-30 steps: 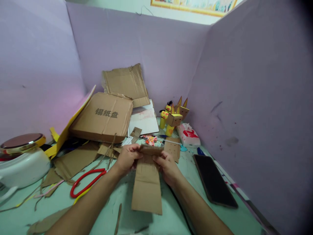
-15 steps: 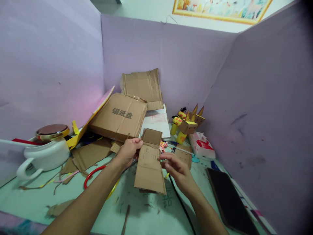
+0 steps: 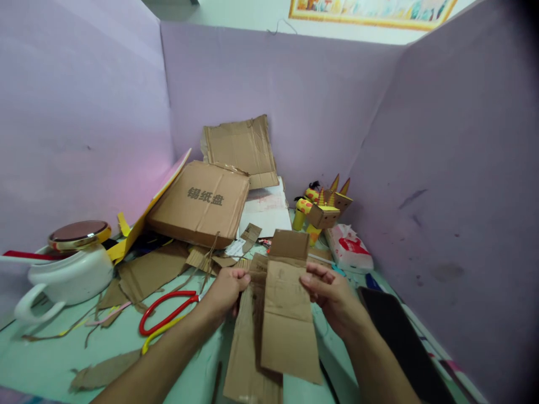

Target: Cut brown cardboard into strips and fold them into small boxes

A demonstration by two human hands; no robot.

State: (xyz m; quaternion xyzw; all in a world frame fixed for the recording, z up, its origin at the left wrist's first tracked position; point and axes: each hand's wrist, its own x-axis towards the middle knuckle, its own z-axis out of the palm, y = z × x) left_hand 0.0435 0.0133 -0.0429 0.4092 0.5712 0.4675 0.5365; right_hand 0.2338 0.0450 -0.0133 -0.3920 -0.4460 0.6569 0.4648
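Observation:
Two creased strips of brown cardboard hang between my hands above the table. My left hand (image 3: 229, 289) pinches the upper left edge of the rear cardboard strip (image 3: 242, 359), which is partly covered by the other one. The front cardboard strip (image 3: 290, 314) has a darker folded flap at its top, and my right hand (image 3: 330, 292) grips its right edge between thumb and fingers. Left of my left hand lie scissors with red handles (image 3: 166, 314), partly behind my forearm.
A cardboard box (image 3: 197, 199) leans at the back, with cardboard scraps (image 3: 151, 269) in front. On the left stands a white pot (image 3: 73, 275). At right are yellow cardboard animal figures (image 3: 322, 213), a tissue pack (image 3: 348, 247) and a black phone (image 3: 396, 336). Purple panels (image 3: 273, 95) enclose the table.
The cardboard has separated into two visible strips. My right hand has closed on the front one, which has shifted right and nearer. The scissors' handles show more fully.

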